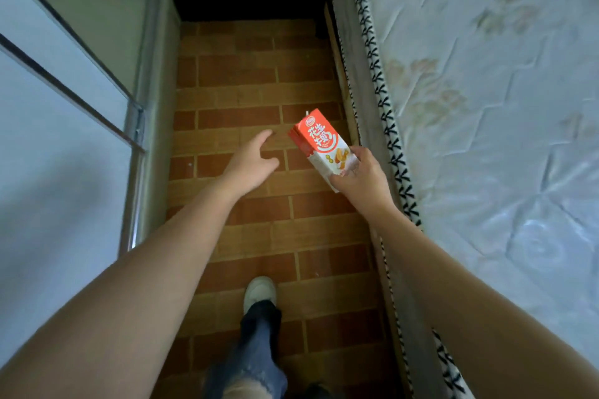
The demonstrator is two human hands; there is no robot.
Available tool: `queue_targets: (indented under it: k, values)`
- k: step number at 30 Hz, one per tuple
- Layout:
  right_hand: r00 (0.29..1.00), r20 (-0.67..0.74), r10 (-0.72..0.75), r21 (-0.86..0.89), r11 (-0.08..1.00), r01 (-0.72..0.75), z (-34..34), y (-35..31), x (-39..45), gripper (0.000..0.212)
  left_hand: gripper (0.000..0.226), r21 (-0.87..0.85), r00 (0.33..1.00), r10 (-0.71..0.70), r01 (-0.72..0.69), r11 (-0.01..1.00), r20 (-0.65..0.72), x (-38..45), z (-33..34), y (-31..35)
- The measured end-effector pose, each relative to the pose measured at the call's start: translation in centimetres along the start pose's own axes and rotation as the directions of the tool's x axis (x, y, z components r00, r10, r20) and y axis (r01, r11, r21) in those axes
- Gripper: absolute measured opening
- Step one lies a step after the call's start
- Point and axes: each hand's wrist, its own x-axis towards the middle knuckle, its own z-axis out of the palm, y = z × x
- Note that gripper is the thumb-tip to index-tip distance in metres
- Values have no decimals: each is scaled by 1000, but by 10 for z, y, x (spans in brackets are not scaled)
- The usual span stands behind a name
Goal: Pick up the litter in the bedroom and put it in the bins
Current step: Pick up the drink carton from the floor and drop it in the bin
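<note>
My right hand [364, 176] grips the lower end of a red and white drink carton [321, 142], held tilted above the floor close to the bed's side. A short white straw sticks out of the carton's top corner. My left hand [251, 160] is stretched out to the carton's left, fingers apart and holding nothing, a short gap from the carton. No bin is in view.
A narrow strip of brick-patterned floor [246, 87] runs between a sliding glass door [64, 126] on the left and a mattress [486, 91] on the right. A white wall with a dark skirting [246, 6] closes the far end. My leg and white shoe [259, 293] stand below.
</note>
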Motion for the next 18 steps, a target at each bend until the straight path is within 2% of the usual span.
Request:
queue_targets:
  k: [3,8,18]
  values:
    - [999,34,-39,-4,999,39,-48,-38,-42,65,59,-92,999,38,-41,995,-36,-52,-34,53]
    - [991,86,-104,49,994,100,-115,-86,-121,61,61,-97,997,55,-60,993,-54,-142,-66,116]
    - [977,98,-192,39,981,189,-190,-128,-252,59,58,-78,988,46,-58,995,-147,-298,-98,176]
